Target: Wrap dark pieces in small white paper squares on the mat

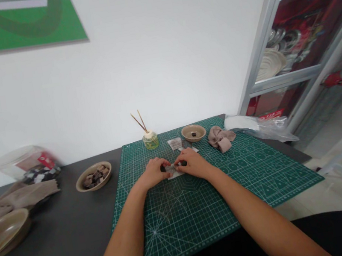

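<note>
Over the middle of the green cutting mat [186, 225], my left hand [155, 171] and my right hand [192, 163] face each other with fingertips bent in. Between them is a small greyish piece [171, 169], thin and crumpled-looking, pinched from both sides; its exact kind is too small to tell. A white paper square [175, 175] shows beneath it. Just beyond the hands lie a printed paper square [175, 144] and another sheet partly covered by a small dark piece [187, 144]. A beige bowl [193, 132] holding one dark cube stands behind them.
A reed diffuser [150, 140] stands at the mat's back edge. Right of the bowl lies a crumpled brown cloth [220, 137], then a clear plastic bag [260, 127]. On the dark table, left, are a bowl of brown cubes [94, 177], another cloth [22, 197] and a larger bowl [6, 234].
</note>
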### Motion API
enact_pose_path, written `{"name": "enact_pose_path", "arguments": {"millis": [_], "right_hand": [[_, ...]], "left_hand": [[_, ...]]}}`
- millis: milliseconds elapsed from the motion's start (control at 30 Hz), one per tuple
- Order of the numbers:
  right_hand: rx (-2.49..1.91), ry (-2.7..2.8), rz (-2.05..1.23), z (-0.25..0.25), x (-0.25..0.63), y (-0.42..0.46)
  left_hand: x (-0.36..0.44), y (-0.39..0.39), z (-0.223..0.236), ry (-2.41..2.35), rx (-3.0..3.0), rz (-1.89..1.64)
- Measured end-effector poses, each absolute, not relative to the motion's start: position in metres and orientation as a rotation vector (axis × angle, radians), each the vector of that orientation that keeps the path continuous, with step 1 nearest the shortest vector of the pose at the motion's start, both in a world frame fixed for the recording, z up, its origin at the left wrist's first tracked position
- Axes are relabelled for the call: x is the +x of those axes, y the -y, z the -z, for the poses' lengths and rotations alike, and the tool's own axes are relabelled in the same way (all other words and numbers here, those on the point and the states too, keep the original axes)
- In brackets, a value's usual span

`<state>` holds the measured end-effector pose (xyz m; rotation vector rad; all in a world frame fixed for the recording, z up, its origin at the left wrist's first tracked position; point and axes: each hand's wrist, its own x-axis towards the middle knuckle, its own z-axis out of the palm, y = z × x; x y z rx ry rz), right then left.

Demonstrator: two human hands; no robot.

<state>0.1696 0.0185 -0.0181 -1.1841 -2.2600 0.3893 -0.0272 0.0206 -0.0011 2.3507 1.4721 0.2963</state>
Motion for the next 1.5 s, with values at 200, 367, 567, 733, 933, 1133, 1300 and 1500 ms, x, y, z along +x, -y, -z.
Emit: {"name": "enact_pose_path", "arguments": {"millis": [200, 367, 567, 733, 933, 1133, 1300, 1500], "right_hand": [[-1.123, 2.294, -0.401, 0.0183, 0.1729, -0.0172], [-1.248, 2.239, -0.317, 0.0188, 0.1685, -0.018], [-1.228, 2.261, -0.364, 0.0191, 0.1712, -0.0162], [-1.289, 2.233, -0.31, 0.021, 0.1675, -0.018], [-1.189, 2.254, -0.374, 0.0206, 0.1713, -0.0169], [-1.247, 2.235, -0.324, 0.0188, 0.1684, -0.0168], [-1.151, 2.282, -0.404, 0.0195, 0.1694, -0.0155], [-1.231, 2.231, -0.326, 0.0201, 0.1679, -0.018]], "left_hand": [[-0.0268, -0.0202, 0.0009, -1.483, 2.339, -0.307], [-0.028, -0.0214, 0.0033, -1.484, 2.346, -0.321], [-0.0275, -0.0203, 0.0018, -1.478, 2.348, -0.317], [-0.0263, -0.0183, -0.0016, -1.478, 2.329, -0.323], [-0.0264, -0.0184, -0.0017, -1.474, 2.325, -0.307], [-0.0269, -0.02, 0.0004, -1.487, 2.329, -0.296], [-0.027, -0.0197, 0.0004, -1.467, 2.342, -0.303], [-0.0277, -0.0204, 0.0018, -1.468, 2.334, -0.316]]}}
